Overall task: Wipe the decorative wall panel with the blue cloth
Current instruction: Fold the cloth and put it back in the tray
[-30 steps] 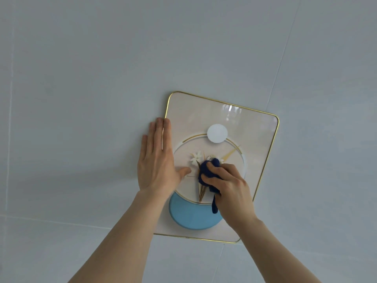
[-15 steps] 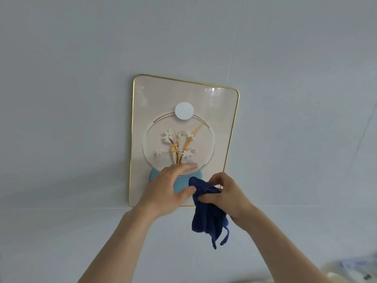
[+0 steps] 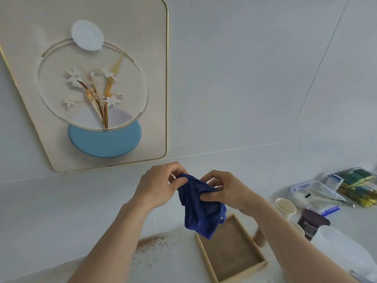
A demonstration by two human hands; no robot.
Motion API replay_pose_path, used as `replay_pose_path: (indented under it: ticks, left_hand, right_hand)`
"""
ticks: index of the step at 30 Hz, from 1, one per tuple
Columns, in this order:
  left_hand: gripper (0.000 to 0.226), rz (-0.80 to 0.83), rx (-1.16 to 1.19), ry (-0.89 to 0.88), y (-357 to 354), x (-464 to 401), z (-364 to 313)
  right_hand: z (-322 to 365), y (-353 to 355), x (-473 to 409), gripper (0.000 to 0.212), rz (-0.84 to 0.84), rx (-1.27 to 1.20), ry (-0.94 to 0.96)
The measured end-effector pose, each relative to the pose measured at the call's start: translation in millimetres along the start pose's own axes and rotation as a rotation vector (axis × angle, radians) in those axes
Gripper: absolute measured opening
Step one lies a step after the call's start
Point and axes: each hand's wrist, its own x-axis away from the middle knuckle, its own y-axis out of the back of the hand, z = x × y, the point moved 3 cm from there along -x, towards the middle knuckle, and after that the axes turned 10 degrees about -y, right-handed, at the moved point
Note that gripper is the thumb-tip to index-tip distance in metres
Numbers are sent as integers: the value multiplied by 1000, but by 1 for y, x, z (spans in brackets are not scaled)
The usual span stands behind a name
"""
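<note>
While pinched between left hand (image 3: 161, 185) and right hand (image 3: 222, 192), both sets of fingers closed on its top edge, the cloth (image 3: 201, 209) hangs below the wall panel (image 3: 155, 78), apart. Soft, light, limp; best bunched before wiping.

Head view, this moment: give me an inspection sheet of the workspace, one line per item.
Surface: white counter with brown grit scattered near its front edge.
Job's things: decorative wall panel hangs on the wall, nothing touching it; blue cloth is bunched and hanging below the panel, off the wall.
Clutter: wooden tray with a brown layer inside; paper cup; dark container; clear plastic box; sponge packs; white jug.
Grippers: left hand and right hand both pinch the cloth.
Cables: nothing seen.
Surroundings: pale tiled wall.
</note>
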Motion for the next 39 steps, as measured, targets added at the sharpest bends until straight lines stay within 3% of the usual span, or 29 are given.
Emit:
replay_pose_path:
  ticks: [8, 12, 17, 21, 29, 35, 39]
  left_hand:
    - [10, 121, 92, 140, -125, -10, 12]
    - [13, 180, 99, 208, -185, -11, 20]
    - [22, 234, 57, 290, -251, -9, 33]
    - [15, 246, 3, 344, -296, -3, 43]
    - [16, 268, -157, 333, -363, 20, 53]
    - [49, 441, -238, 252, -391, 45, 57]
    - [81, 642, -307, 249, -401, 58, 60]
  right_hand:
    - [-107, 45, -20, 24, -128, 264, 11]
    - [-159, 48, -31, 34, -108, 341, -7]
    - [-212, 43, -38, 43, -108, 363, 13]
    - [-259, 37, -48, 39, -91, 383, -60]
    - [-337, 4, -56, 45, -110, 523, -93]
    - [-378, -26, -47, 69, 218, 765, -195]
    - [-387, -38, -41, 84, 271, 853, -265]
